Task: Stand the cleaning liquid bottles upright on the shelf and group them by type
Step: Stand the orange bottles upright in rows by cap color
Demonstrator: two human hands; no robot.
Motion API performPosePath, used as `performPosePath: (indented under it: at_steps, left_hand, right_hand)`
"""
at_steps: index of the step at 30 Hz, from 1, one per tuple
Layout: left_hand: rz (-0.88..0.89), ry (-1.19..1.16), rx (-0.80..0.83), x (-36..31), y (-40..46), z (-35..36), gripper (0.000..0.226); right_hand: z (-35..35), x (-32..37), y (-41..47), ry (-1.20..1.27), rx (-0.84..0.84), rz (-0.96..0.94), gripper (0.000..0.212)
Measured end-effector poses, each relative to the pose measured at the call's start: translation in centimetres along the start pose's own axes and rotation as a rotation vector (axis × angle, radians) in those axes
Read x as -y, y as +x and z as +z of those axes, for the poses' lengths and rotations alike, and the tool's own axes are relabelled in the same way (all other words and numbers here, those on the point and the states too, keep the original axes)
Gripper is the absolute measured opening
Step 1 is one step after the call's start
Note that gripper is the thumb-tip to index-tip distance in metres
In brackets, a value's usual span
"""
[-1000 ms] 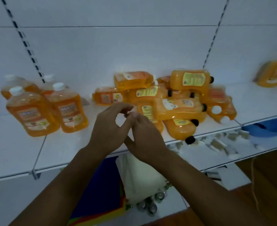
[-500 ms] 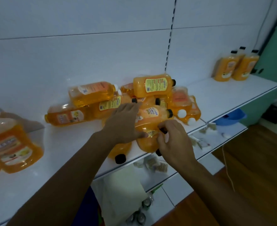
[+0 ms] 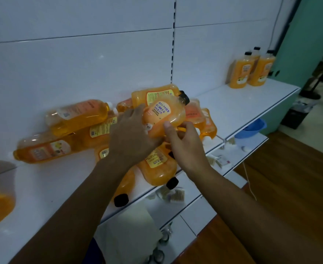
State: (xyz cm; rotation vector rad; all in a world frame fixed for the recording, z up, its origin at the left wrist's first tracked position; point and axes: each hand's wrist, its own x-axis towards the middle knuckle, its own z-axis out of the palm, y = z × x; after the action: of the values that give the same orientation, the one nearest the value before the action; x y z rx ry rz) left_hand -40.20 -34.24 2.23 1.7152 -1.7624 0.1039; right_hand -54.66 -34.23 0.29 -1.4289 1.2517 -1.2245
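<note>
Holding one black-capped bottle [image 3: 163,116] of orange liquid, tilted, above the pile [image 3: 92,128] of fallen bottles: left hand [image 3: 132,138] and right hand [image 3: 185,147], fingers curled round it. Three upright bottles [image 3: 252,70] far right on white shelf [image 3: 233,103]. Wooden floor [image 3: 290,178] below.

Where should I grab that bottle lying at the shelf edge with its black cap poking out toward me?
Grab the bottle around its wide middle, coming from the front. The black cap points at you over the shelf edge, so lift and tip it upright.
</note>
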Motion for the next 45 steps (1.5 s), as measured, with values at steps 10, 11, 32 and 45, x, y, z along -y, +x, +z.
performPosePath:
  at_steps: [10, 11, 32, 45]
  left_hand:
    - [0.013, -0.023, -0.07, -9.0, 4.6, 6.0, 0.092]
    - [0.007, -0.045, -0.061, -10.2, 5.2, 6.9, 0.095]
    - [-0.185, -0.559, -0.063, -30.8, 21.0, 34.6, 0.053]
    - [-0.218, -0.599, -0.137, -28.5, 32.7, 44.7, 0.046]
  right_hand:
    - [-7.4, -0.2, 7.6, 0.183, -0.114, -0.068, 0.036]
    - [-9.0, -0.5, 8.7, 0.206, -0.09, -0.073, 0.034]
    - [-37.2, -11.4, 32.6, 0.055, 0.081, -0.153, 0.063]
    - [-37.7, -15.1, 48.2, -0.006, 0.131, -0.238, 0.062]
